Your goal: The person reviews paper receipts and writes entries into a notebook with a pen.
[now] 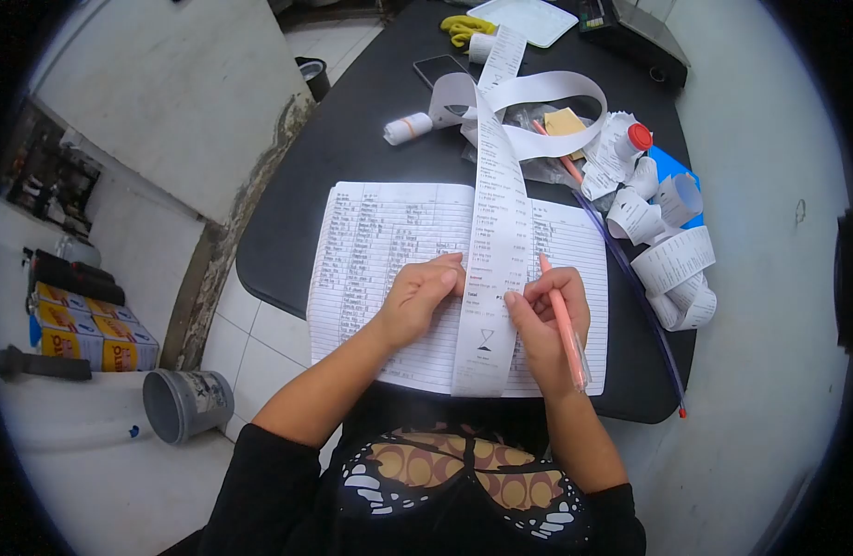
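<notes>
While a dark tabletop [283,222] fills the middle of the room, an open lined notebook [394,236] with handwritten columns lies at its near edge, before a seated person. Down the notebook's middle runs a long printed receipt strip [491,241], looping away at the far end. Curled receipts [672,259] are heaped to the right. The left hand [415,301] lies on the left page, fingers partly bent at the strip's edge; I can't tell whether they grip it. The right hand [541,335], thumb at the opposite edge, pinches a salmon-coloured pen [569,343].
</notes>
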A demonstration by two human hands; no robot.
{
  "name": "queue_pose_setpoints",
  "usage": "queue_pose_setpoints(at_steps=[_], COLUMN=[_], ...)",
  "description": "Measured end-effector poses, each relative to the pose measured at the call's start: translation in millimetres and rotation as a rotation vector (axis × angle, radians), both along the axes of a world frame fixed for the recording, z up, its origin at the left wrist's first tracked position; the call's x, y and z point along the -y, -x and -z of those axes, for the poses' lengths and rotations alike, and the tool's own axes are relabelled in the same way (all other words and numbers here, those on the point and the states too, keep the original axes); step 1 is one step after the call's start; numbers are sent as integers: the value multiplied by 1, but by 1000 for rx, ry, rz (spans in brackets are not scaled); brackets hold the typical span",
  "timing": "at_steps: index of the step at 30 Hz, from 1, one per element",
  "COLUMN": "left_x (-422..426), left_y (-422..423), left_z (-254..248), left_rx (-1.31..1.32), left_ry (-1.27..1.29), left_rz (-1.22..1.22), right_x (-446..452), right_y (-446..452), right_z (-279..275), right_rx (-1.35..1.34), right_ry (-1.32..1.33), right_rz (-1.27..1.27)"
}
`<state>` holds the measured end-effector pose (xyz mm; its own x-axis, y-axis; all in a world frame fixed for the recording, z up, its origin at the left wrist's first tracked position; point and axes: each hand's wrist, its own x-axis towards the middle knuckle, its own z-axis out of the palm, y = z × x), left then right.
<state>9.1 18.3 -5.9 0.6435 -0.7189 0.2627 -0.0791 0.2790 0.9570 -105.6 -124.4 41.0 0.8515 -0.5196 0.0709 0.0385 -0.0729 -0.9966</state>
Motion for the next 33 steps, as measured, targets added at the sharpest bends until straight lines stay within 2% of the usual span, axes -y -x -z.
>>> queue_pose_setpoints(at_steps=[8,14,20,24,26,31,33], left_x=[3,3,2,4,4,0,1], left_y=[4,4,1,6,6,-1,2], left_z=[-7,-8,-7,-13,-14,-7,-7], left_rx=[167,20,135,-96,-94,244,108], left_ry=[-143,-152,-174,-170,-171,-155,-130], left_rz=[4,-51,-4,-64,-47,59,34], right_x=[2,1,3,-4,-3,3,1], right_y=[-6,1,-5,-4,-6,-14,-15], right_z=[0,-4,-1,0,-3,-3,-5], right_rx=[61,-46,52,9,15,103,98], right_ry=[8,29,11,-92,-11,24,-29], right_rz=[44,-84,9,-79,-28,38,17])
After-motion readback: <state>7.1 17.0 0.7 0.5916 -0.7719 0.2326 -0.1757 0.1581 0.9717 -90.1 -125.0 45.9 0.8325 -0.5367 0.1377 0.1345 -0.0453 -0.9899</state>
